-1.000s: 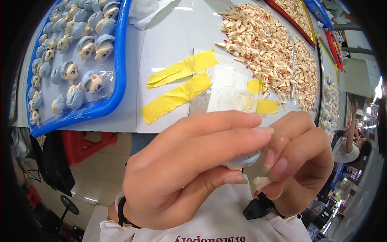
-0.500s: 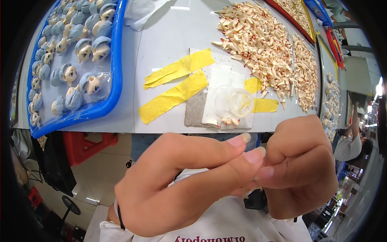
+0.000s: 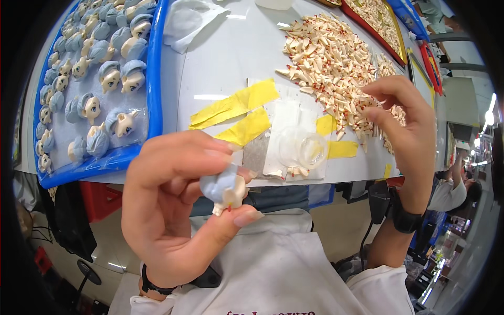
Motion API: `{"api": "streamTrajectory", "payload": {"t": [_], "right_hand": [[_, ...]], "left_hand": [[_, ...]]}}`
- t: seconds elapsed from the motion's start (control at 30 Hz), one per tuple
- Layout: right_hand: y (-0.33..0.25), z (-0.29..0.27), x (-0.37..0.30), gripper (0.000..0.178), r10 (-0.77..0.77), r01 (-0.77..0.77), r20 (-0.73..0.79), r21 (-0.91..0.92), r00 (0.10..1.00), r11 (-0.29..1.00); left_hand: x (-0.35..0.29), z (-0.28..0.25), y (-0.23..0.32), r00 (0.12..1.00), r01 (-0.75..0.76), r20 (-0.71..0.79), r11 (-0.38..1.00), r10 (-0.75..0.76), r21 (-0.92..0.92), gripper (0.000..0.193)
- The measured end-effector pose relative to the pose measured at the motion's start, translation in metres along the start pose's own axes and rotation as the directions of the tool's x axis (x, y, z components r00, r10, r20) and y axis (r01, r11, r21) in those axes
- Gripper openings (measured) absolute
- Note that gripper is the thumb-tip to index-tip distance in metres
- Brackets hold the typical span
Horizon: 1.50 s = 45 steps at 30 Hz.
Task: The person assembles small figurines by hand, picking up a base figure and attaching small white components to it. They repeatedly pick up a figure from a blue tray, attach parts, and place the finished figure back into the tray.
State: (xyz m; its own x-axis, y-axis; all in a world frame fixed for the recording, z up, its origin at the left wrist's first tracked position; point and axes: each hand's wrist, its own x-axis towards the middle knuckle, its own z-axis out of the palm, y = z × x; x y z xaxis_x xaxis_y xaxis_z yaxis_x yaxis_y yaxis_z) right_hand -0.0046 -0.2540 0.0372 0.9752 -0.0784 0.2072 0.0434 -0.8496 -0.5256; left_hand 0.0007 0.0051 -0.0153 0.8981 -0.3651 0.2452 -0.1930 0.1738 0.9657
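Blue-grey hair caps the small doll head that sits in the person's left hand, seen from the head camera. It is pinched between the thumb below and the bent fingers above, held up in front of the near edge of the white desk. Cream-coloured plastic shows on its lower side, with a tiny red spot close to the thumb.

To the right, the right hand reaches over the desk to a heap of small cream pieces, many of them red-tipped. Its thumb and forefinger are parted at the heap's right side; no piece can be made out in its grasp. A black wristband circles that wrist.

Between the hands, a clear plastic cup rests on white sheets laid over a grey board, with a few cream pieces beside its base. Yellow tape strips lie to the left of the sheets, and shorter ones to the right.

At the far left, a blue-rimmed tray carries many more doll heads with the same hair. Near its upper right corner lies a crumpled white sheet. A red-edged tray of cream pieces stands beyond the heap.
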Motion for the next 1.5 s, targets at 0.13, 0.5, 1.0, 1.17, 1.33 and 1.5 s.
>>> {"api": "streamTrajectory", "payload": {"t": [0.13,0.5,1.0,1.17,1.33,1.5], "right_hand": [[0.005,0.001,0.010,0.014,0.001,0.018,0.146,-0.130,0.989,0.991],[0.009,-0.003,0.000,0.006,0.110,-0.088,-0.141,0.153,0.984,0.984],[0.002,-0.025,-0.068,0.014,0.420,-0.280,-0.173,0.519,0.891,0.807],[0.009,-0.026,-0.084,0.013,0.382,-0.260,-0.225,0.431,0.896,0.864],[0.009,-0.025,-0.088,0.012,0.458,-0.365,-0.363,0.298,0.811,0.882],[0.010,-0.022,-0.090,0.012,0.439,-0.384,-0.371,0.215,0.819,0.898]], "left_hand": [[0.002,0.002,-0.002,1.000,0.006,-0.008,0.996,-0.006,-0.086,0.047],[0.005,-0.001,0.000,1.000,-0.003,0.010,1.000,0.003,0.015,0.044],[0.004,0.001,0.006,0.996,0.032,0.080,0.999,-0.034,0.019,0.040],[0.000,0.005,0.009,0.993,0.116,0.035,0.987,-0.113,-0.114,0.037],[0.002,-0.004,0.009,0.986,0.050,0.159,0.999,-0.050,0.002,0.030],[0.005,-0.001,0.005,0.977,-0.009,0.211,0.998,0.023,-0.064,0.025]]}}
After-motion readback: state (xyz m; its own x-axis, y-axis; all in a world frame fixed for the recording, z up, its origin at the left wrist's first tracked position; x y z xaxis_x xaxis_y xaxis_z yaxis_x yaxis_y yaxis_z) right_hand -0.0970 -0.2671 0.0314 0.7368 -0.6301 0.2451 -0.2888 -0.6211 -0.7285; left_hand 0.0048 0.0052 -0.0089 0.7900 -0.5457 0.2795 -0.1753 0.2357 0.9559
